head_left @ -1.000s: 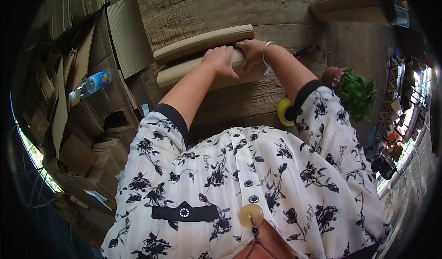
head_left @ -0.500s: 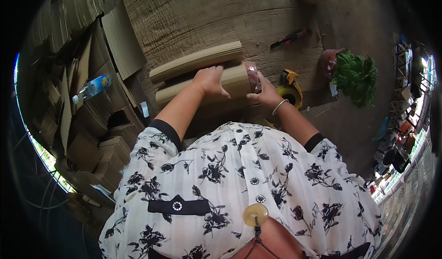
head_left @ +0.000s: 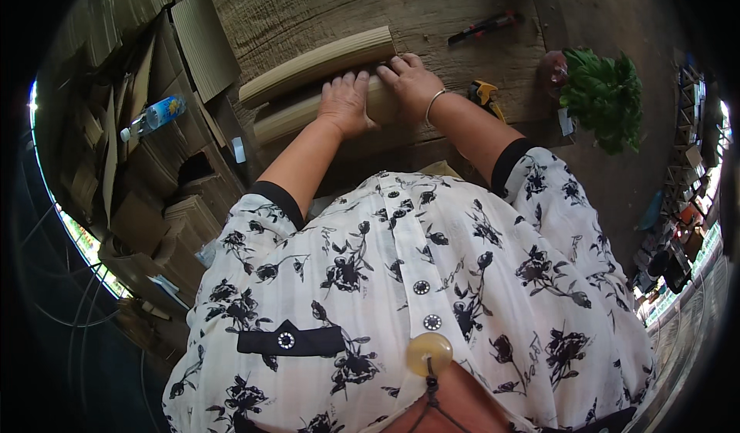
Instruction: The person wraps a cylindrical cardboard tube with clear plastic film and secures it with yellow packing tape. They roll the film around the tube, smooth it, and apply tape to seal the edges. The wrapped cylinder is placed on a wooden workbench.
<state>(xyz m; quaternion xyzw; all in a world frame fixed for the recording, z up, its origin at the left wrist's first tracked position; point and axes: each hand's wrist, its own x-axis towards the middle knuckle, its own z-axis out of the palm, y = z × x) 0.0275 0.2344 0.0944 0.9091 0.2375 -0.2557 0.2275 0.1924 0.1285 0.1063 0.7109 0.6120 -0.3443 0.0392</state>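
A roll of ribbed corrugated cardboard [head_left: 289,117] lies crosswise before me on the wooden table. My left hand [head_left: 347,103] rests across its middle, with the fingers curled over the far side. At the roll's right end, my right hand [head_left: 412,86] curves over the top, fingertips bent down, and hides that end. Just beyond lies a second length of ribbed cardboard [head_left: 320,65], curved and roughly parallel to the roll, near the fingertips of both hands.
A knife with a dark red handle [head_left: 486,27] lies on the wooden table [head_left: 308,5]. To the right are a yellow-and-black tape measure [head_left: 487,98] and leafy greens [head_left: 601,98] beside a reddish plastic-wrapped bundle [head_left: 553,71]. Cardboard sheets [head_left: 142,233] and a plastic bottle [head_left: 158,115] occupy the left.
My right hand has moved from the roll's near right end up over its top. The reddish, plastic-wrapped end seen earlier is now covered. My left hand stays on the roll.
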